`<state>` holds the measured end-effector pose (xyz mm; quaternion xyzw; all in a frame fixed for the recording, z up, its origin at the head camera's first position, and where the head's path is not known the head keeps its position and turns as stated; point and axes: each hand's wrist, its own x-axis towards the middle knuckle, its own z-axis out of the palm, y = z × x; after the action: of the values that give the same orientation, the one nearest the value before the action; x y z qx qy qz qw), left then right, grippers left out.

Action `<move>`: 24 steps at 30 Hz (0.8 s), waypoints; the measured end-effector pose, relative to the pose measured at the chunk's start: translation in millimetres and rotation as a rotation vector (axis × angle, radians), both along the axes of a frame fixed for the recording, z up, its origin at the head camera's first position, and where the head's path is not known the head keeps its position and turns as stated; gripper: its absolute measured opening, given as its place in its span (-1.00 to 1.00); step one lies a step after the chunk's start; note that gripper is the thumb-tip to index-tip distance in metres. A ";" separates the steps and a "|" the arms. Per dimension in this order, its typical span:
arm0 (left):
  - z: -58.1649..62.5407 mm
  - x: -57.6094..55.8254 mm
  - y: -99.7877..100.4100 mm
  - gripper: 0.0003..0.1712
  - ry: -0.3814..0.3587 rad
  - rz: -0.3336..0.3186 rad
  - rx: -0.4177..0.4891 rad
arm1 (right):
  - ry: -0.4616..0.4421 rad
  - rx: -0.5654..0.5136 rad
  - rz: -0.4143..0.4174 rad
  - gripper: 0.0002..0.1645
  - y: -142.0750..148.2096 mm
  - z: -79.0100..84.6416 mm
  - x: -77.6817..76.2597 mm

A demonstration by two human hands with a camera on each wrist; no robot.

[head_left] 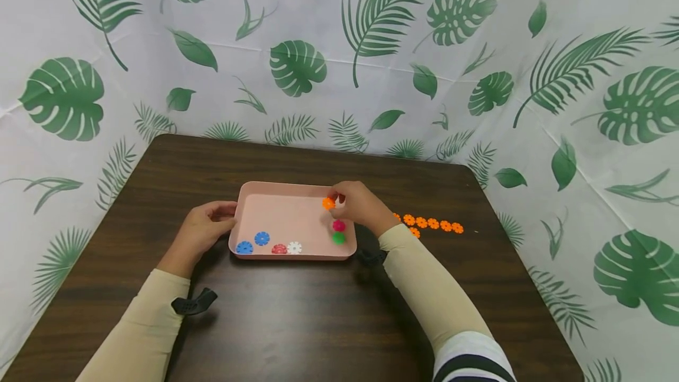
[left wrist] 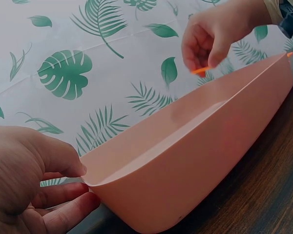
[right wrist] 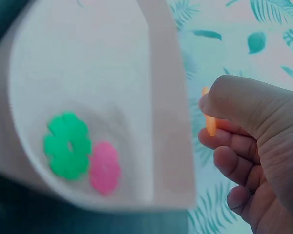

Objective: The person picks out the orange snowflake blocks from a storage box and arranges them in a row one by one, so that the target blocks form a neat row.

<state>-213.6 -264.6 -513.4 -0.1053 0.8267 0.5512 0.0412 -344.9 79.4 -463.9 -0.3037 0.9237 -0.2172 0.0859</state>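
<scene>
A pink tray lies on the dark wooden table. My left hand grips its left rim, thumb on top and fingers beneath. My right hand pinches an orange toothed disc just above the tray's far right corner; the disc shows edge-on between thumb and fingers. Inside the tray lie two blue discs, a red one, a white one, a pink one and a green one.
Several orange discs sit in a row on the table right of the tray. Leaf-print sheets wall in the table at the back and both sides. Black wrist straps show on my sleeves.
</scene>
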 end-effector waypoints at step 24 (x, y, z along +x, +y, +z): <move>1.9 -1.2 2.4 -0.42 -0.014 0.006 -0.026 | 0.026 -0.032 -0.305 -0.61 165.4 28.4 5.8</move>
<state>-214.9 -262.2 -511.5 -0.1122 0.8331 0.5398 0.0438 -339.2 244.8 -435.5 -0.1641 0.9565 -0.2387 0.0352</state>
